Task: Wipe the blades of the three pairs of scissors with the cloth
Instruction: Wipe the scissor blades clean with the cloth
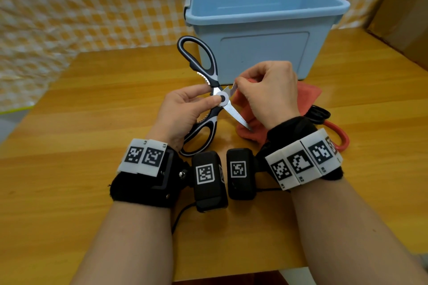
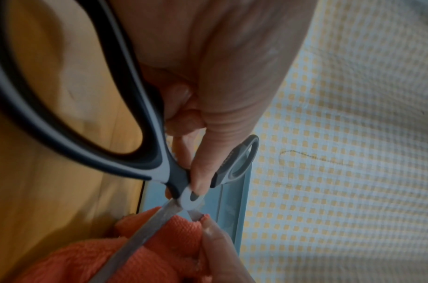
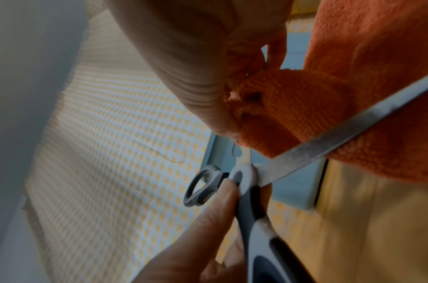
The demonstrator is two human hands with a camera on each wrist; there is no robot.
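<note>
Leftmost, checked yellow-and-white fabric (image 1: pixel 69 7) hangs behind the wooden table (image 1: pixel 92 111). Left hand (image 1: pixel 185 109) holds the black-and-white kitchen scissors (image 1: pixel 209 97) above the table, thumb pressed at the round pivot, fingers curled round the near handle. Scissors are spread wide: one handle loop points away toward the blue plastic bin (image 1: pixel 261 28), the other lies by the left wrist. One blade runs down and right, its tip over the orange cloth (image 1: pixel 308 97). The other blade goes up and right into the right hand (image 1: pixel 268 92), only a short stretch of it showing.

Right hand is curled, thumb and fingers pinching a fold of the cloth onto that upper blade close to the pivot; right wrist view shows cloth bunched under the thumb. Rest of the cloth trails below the hand onto the table, in front of the bin.

Further right, partly hidden by the right wrist, a black-handled pair (image 1: pixel 320 114) and a red-handled pair (image 1: pixel 340 139) lie on the table; blades not visible.
</note>
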